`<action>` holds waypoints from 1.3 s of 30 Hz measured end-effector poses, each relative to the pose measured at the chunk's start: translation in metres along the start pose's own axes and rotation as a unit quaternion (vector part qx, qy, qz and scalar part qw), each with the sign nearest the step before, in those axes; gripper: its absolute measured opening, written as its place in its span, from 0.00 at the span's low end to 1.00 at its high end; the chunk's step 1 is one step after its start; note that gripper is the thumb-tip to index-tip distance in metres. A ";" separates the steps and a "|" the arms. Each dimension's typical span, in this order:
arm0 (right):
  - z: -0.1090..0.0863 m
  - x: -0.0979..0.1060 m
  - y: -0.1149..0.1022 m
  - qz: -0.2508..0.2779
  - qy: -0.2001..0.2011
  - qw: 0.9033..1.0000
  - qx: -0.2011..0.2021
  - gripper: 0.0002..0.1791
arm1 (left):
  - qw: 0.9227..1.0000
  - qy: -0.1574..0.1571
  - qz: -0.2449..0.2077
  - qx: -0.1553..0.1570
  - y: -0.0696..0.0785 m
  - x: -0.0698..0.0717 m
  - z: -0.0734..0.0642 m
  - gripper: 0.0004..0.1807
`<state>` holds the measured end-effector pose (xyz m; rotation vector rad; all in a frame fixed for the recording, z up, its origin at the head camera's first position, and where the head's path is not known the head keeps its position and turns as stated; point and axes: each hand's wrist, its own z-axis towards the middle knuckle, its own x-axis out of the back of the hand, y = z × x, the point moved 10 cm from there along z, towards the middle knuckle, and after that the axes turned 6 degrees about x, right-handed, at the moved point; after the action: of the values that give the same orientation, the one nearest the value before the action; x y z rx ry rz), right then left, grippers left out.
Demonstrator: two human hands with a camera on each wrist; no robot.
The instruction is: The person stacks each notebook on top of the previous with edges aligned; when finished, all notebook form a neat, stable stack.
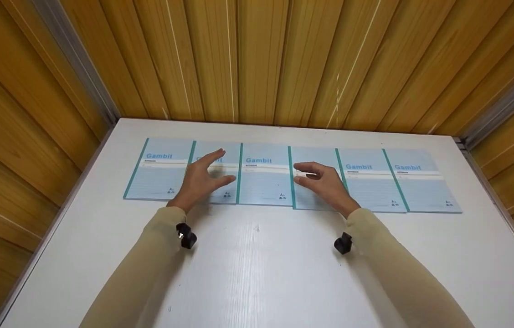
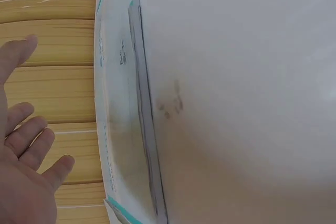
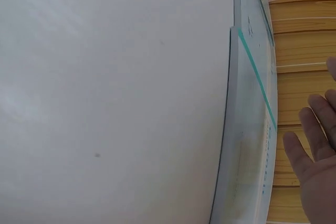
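Several light blue Gambit notebooks with green spines lie side by side in a row on the white table. My left hand (image 1: 200, 180) hovers over the second notebook (image 1: 223, 195) from the left, thumb and fingers spread apart, holding nothing. Over the fourth notebook (image 1: 314, 156) is my right hand (image 1: 327, 184), its fingers loosely bent with a gap to the thumb. Between the hands lies the third notebook (image 1: 264, 184). Both wrist views show the left hand (image 2: 26, 174) and the right hand (image 3: 323, 166) raised off the covers, palms bare.
The leftmost notebook (image 1: 154, 182) and, on the right, the fifth notebook (image 1: 371, 189) and the rightmost notebook (image 1: 425, 189) flank the hands. Bare white table (image 1: 257, 273) lies in front of the row. A wood-patterned wall (image 1: 257, 64) stands behind the table.
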<state>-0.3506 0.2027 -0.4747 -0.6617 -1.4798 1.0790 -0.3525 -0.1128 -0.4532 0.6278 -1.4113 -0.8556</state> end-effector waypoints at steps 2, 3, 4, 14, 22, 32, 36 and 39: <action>-0.001 -0.004 0.001 0.000 -0.001 1.000 0.000 0.28 | 1.000 -0.007 0.006 -0.003 0.001 -0.005 0.001 0.41; -0.001 -0.005 0.001 0.000 -0.002 1.000 -0.001 0.28 | 1.000 -0.010 0.008 -0.001 0.001 -0.008 0.001 0.41; -0.001 -0.007 0.001 0.000 -0.004 1.000 0.000 0.28 | 1.000 -0.014 0.009 0.001 0.001 -0.011 0.001 0.40; 0.001 -0.019 0.005 -0.031 -0.019 0.999 0.011 0.26 | 0.997 -0.066 0.027 -0.004 0.001 -0.041 -0.002 0.36; 0.001 -0.029 0.008 -0.061 -0.050 0.997 0.022 0.27 | 0.993 -0.112 0.026 -0.005 0.000 -0.060 -0.006 0.35; 0.000 -0.035 0.009 -0.114 -0.075 0.990 0.022 0.33 | 0.989 -0.131 0.064 -0.005 -0.002 -0.070 -0.006 0.30; 0.000 -0.039 0.007 -0.131 -0.087 0.987 0.032 0.34 | 0.989 -0.134 0.069 0.005 -0.006 -0.070 -0.007 0.30; -0.001 -0.040 0.006 -0.138 -0.089 0.986 0.032 0.34 | 0.988 -0.138 0.068 0.006 -0.006 -0.070 -0.008 0.31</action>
<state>-0.3428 0.1711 -0.4983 -0.3081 -1.6277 0.9831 -0.3424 -0.0603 -0.4994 0.4276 -1.6896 -0.8475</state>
